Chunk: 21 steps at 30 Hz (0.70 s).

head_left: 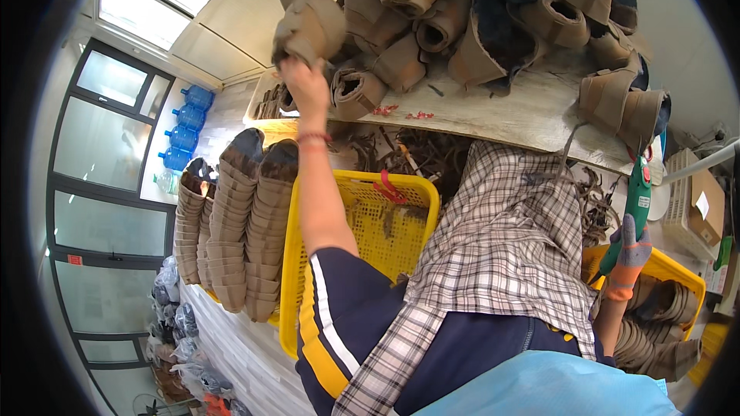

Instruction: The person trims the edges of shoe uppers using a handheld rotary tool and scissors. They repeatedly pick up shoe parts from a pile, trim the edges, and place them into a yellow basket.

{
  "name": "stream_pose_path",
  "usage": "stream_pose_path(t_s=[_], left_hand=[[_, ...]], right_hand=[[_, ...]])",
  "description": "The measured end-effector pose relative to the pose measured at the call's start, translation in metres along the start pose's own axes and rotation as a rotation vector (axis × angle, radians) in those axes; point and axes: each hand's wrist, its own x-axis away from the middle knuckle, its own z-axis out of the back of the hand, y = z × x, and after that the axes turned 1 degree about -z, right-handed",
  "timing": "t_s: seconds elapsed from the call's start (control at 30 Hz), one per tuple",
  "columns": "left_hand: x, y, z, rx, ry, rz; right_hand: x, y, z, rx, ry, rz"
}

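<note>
My left hand (304,88), bare with a red cord at the wrist, is raised at the far left end of the workbench. Its fingers are closed on a tan boot upper (310,27), which is blurred. My right hand (628,258) wears a grey and orange glove and grips a green handheld power tool (638,199) at the right. The tool's head is beside a tan boot upper (628,115) on the bench edge. More tan, dark-lined boot uppers (486,42) are heaped across the bench (532,115).
A yellow plastic basket (289,285) stands at my left, next to tall stacks of nested uppers (231,239). Another yellow basket (690,281) with uppers is at my right. Dark trimmings (455,154) lie under the bench. Blue water bottles (185,135) line the wall.
</note>
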Motion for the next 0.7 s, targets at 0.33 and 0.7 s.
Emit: stream_pose_path(t_s=[0.33,0.7], left_hand=[[-0.024,-0.107,-0.079,0.098,-0.149,0.356],[0.114,0.295,-0.194,1.563,-0.740,0.703]], right_hand=[[0.012,-0.001,0.012,0.083,0.067,-0.015],[0.004,-0.006,0.015,0.005,0.126,0.023]])
